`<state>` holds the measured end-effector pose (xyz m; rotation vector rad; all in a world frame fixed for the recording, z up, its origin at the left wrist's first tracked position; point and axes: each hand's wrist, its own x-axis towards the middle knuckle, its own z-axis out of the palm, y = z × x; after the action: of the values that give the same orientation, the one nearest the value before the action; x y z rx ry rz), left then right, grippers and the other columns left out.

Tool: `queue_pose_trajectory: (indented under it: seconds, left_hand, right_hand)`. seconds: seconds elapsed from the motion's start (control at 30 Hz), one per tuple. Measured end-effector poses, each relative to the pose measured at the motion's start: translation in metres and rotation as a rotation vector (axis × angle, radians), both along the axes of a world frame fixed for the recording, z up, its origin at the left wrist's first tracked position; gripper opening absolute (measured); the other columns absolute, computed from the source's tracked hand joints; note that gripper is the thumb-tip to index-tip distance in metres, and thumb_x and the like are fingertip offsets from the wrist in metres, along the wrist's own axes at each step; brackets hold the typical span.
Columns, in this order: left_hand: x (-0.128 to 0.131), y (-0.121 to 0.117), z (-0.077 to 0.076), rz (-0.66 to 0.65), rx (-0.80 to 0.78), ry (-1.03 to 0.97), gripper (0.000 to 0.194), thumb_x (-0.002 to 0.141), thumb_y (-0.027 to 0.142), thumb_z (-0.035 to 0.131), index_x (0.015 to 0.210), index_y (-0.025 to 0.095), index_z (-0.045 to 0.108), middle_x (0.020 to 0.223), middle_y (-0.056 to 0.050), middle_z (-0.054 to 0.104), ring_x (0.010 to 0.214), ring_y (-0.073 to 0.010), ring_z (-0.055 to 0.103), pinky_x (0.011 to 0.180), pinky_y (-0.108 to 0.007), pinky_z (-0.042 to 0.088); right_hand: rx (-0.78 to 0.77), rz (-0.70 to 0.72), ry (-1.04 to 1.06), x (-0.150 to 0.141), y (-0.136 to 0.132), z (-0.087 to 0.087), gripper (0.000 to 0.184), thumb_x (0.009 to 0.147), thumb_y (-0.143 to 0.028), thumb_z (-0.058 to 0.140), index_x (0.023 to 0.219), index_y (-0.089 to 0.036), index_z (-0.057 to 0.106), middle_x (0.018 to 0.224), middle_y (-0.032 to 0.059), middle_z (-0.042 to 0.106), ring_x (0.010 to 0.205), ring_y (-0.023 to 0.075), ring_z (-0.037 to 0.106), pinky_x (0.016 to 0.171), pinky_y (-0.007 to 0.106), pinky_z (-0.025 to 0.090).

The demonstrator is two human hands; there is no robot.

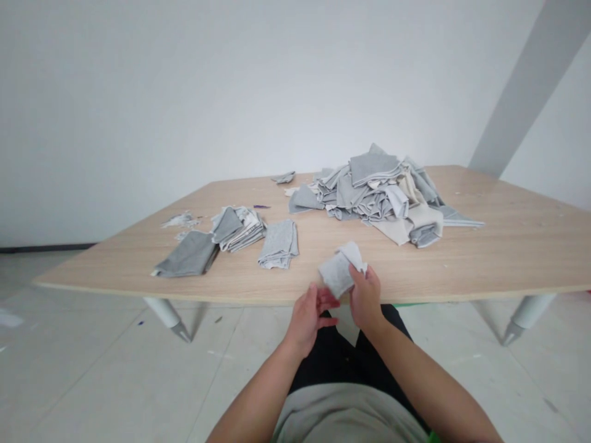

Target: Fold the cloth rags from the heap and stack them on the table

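Note:
A small light grey piece of cloth [337, 271] is held over the front edge of the table, its upper part folded over. My right hand [365, 294] grips its right side between thumb and fingers. Just below the cloth's lower left corner is my left hand [314, 314], fingers spread and holding nothing; whether a fingertip touches the cloth I cannot tell. Left of the hands lies a folded light grey cloth [279, 244] on the tabletop.
The wooden table [231, 286] bears a large heap of grey and beige cloths [364, 184] at the back right. A stack of folded cloths [242, 229], a darker grey cloth [187, 253] and white scraps [182, 220] lie left. Behind them stands a small purple item [261, 207].

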<state>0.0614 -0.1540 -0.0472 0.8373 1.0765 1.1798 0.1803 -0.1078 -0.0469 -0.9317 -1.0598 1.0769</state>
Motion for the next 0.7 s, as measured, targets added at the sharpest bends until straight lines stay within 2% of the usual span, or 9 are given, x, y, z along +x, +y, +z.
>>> queue_pose_trajectory:
  seconds: [0.1,0.17,0.23,0.37,0.5,0.6,0.7]
  left_hand:
    - [0.003,0.004,0.004,-0.023,-0.045,-0.203,0.057,0.084,0.064,0.042,0.113,0.019,0.060,0.104,-0.013,0.067,0.091,-0.0244,0.066,0.061,-0.033,0.055]
    - [0.003,0.006,0.003,0.027,-0.071,-0.259,0.050,0.083,0.054,0.054,0.116,0.017,0.060,0.103,-0.012,0.069,0.088,-0.0234,0.067,0.064,-0.032,0.054]
    - [0.003,0.005,0.001,0.066,-0.097,-0.266,0.044,0.077,0.041,0.065,0.110,0.012,0.063,0.099,-0.013,0.070,0.083,-0.0223,0.068,0.063,-0.029,0.053]
    - [0.005,-0.004,-0.001,0.036,-0.073,-0.270,0.037,0.073,0.031,0.071,0.102,0.009,0.067,0.094,-0.012,0.072,0.081,-0.0209,0.068,0.069,-0.027,0.052]
    - [0.007,-0.012,0.004,0.029,-0.026,-0.213,0.036,0.071,0.028,0.071,0.102,0.010,0.067,0.094,-0.011,0.072,0.085,-0.0219,0.068,0.081,-0.032,0.051]
    - [0.005,-0.015,0.008,0.023,-0.012,-0.100,0.036,0.070,0.027,0.072,0.102,0.011,0.067,0.093,-0.011,0.072,0.084,-0.0222,0.067,0.079,-0.033,0.051]
    - [0.004,-0.017,0.012,-0.007,0.001,0.039,0.036,0.070,0.029,0.071,0.101,0.012,0.066,0.084,-0.008,0.071,0.072,-0.0191,0.066,0.065,-0.028,0.051]
  right_hand:
    - [-0.090,0.067,0.360,-0.014,-0.024,-0.002,0.030,0.078,-0.039,0.063,0.102,-0.024,0.054,0.094,0.0035,0.067,0.076,0.0196,0.064,0.061,0.029,0.049]
    - [-0.118,0.093,0.506,-0.021,-0.038,-0.003,0.031,0.074,-0.036,0.069,0.100,-0.024,0.056,0.095,0.0032,0.068,0.078,0.0199,0.065,0.063,0.030,0.050]
    - [-0.141,0.089,0.585,-0.025,-0.050,-0.004,0.032,0.073,-0.035,0.070,0.101,-0.024,0.058,0.097,0.0036,0.069,0.081,0.0204,0.066,0.064,0.031,0.051]
    - [-0.161,0.032,0.622,-0.031,-0.068,-0.008,0.034,0.076,-0.035,0.067,0.108,-0.025,0.059,0.103,0.0048,0.069,0.091,0.0221,0.066,0.076,0.036,0.053]
    - [-0.224,-0.079,0.604,-0.036,-0.081,-0.025,0.032,0.079,-0.038,0.063,0.108,-0.024,0.060,0.108,0.0062,0.068,0.102,0.0228,0.063,0.088,0.038,0.051]
    - [-0.333,-0.136,0.621,-0.041,-0.089,-0.040,0.031,0.080,-0.042,0.062,0.103,-0.023,0.062,0.107,0.0065,0.068,0.102,0.0225,0.063,0.085,0.037,0.052]
    - [-0.412,-0.112,0.650,-0.045,-0.095,-0.046,0.031,0.077,-0.046,0.064,0.096,-0.021,0.065,0.102,0.0071,0.070,0.090,0.0227,0.066,0.071,0.034,0.055]
